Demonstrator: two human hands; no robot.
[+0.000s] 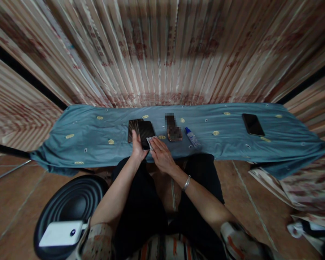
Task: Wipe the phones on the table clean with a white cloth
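My left hand (pixel 137 147) grips the lower edge of a dark, glossy flat-screen device (pixel 147 130), its thumb lying over the front. Another dark panel (pixel 133 126) adjoins it on the left; I cannot tell whether this is one folding device or two. Pressed by the fingers of my right hand (pixel 162 155), a small white cloth (pixel 149 141) touches the device's lower right edge. To the right lies a phone (pixel 174 133), partly pixelated. Beyond it rests a clear small bottle (pixel 192 137) with a blue cap.
A blue-green patterned cloth (pixel 227 144) covers the narrow table. Another dark phone (pixel 253 124) lies far right. Striped curtains (pixel 157 54) hang behind and at the sides. On the black round stool (pixel 70 195) at lower left sits a white power bank (pixel 61 233).
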